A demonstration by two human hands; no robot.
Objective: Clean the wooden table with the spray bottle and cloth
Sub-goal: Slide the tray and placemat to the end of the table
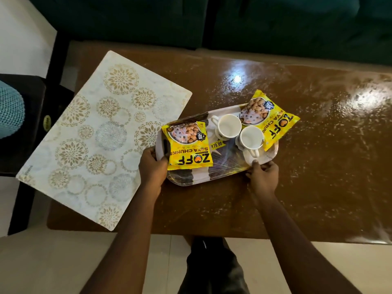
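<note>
The glossy brown wooden table [307, 166] fills the middle of the view. On it sits a patterned tray [222, 169] carrying two white cups [230, 125] [251, 137] and two yellow snack packets [187, 147] [273, 120]. My left hand [153, 164] grips the tray's left edge, thumb on top. My right hand [263, 172] pinches the tray's near right rim beside a cup handle. No spray bottle or cloth is in view.
A white placemat [95, 145] with gold floral circles lies angled over the table's left end. A dark green sofa [275, 24] runs along the far side. A black chair [27, 124] with a teal object stands at the left. My legs are below the table's near edge.
</note>
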